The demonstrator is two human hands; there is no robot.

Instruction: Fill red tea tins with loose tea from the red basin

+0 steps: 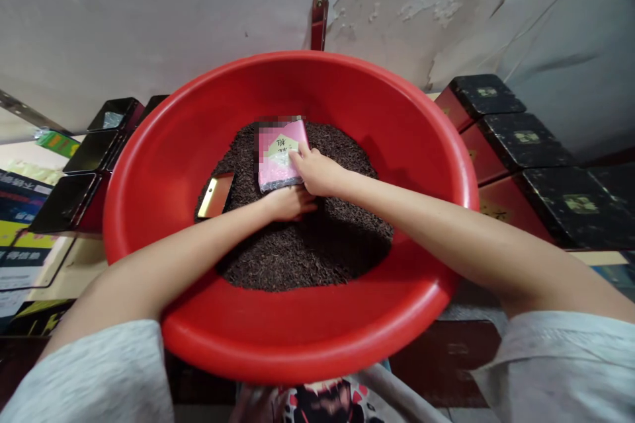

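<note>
Head cam showed a big red tub (307,337), dark loose leaves (288,261) in its bottom, pink container (278,170) around the tub's middle. Right hand (320,172) had fingers pinching it; left hand (288,203), honestly couldn't tell.

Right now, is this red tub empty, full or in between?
In between: dark, loose flakes cover the bottom of the red tub, and its sides show bare above them. How deep the flakes lie, I cannot tell.
</note>
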